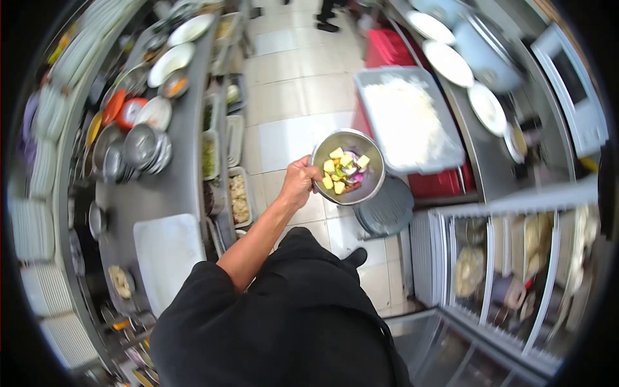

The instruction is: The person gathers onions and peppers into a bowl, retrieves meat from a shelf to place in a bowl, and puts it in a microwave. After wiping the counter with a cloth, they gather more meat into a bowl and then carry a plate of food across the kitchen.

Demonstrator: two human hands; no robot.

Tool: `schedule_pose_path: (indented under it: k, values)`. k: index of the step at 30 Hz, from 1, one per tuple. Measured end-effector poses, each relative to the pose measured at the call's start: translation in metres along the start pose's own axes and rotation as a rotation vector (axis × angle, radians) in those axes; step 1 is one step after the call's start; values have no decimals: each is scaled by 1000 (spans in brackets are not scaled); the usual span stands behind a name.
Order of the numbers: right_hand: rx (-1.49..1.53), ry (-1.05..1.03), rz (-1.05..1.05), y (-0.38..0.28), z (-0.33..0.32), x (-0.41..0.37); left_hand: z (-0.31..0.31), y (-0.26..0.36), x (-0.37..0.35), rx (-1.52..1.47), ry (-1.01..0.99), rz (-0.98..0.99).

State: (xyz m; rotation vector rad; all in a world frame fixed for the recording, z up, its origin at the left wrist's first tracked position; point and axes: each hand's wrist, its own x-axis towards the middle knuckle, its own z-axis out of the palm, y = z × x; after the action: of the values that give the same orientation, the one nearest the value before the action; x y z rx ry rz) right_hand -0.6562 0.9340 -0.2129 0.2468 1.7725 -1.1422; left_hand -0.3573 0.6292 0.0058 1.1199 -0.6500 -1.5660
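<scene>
My left hand [298, 182] grips the left rim of a round steel bowl [372, 184] and holds it out over the tiled floor in front of me. Inside the bowl lie yellow cubes, purple onion pieces and bits of green and red. My left arm, bare below a black sleeve, reaches up from the lower left. No part of my right hand shows in the frame.
A steel counter [174, 187] on the left carries stacked steel bowls [138, 148], plates and a white cutting board [166, 251]. A tray of white rice [406, 119] rests on a red box. An open fridge with shelves [509, 264] stands at right. Another person's feet [327, 19] stand far up the aisle.
</scene>
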Motion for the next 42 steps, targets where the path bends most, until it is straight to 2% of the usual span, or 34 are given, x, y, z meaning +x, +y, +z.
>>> schedule_pose_path:
  k: [3,6,9,11,12,14,18,19,21,22,24,29,32,33,34,35,36,38,40,42]
  values:
    - [-145,-129,-48,-31,58,10,-42,22,-1,-26,179,55]
    - [-306,-250,-56,-58,108,18,-80,34,-15,-98,214,78]
    - [-418,-335,-72,-71,160,18,-122,65,-49,-126,357,127]
    - [-481,-374,-86,-73,194,13,-165,76,-75,-180,570,141]
    - [-515,-396,-82,-73,209,11,-184,78,-85,-196,604,162]
    - [-562,-428,-79,-77,232,8,-218,73,-105,-306,826,257]
    - [-649,-477,-77,-82,271,5,-271,84,-162,-276,1166,347]
    - [-670,-485,-69,-84,280,5,-283,82,-173,-293,1195,352]
    - [-706,-498,-51,-86,293,8,-303,79,-190,-442,1406,483]
    - [-714,-500,-38,-87,299,11,-308,79,-196,-447,1430,492]
    - [-730,-499,-2,-88,312,17,-317,80,-204,-541,1541,650]
    - [-778,-506,71,-112,346,40,-334,66,-211,-744,1751,705]
    - [-789,-539,75,-135,387,50,-335,45,-208,-824,1756,723]
    - [-792,-561,61,-144,407,52,-339,28,-209,-776,1660,714]
    - [-800,-596,40,-152,428,53,-331,29,-212,-774,1660,736]
    - [-817,-629,17,-159,452,50,-320,33,-214,-786,1608,572]
    - [-867,-782,-79,-164,481,54,-311,41,-215,-792,1555,412]
    - [-975,-824,-139,-175,537,43,-287,69,-218,-549,1864,-16]
    - [-1009,-827,-225,-174,582,18,-316,29,-237,321,2365,-340]
    - [-1052,-883,-315,-164,618,27,-320,36,-246,615,2486,-1]
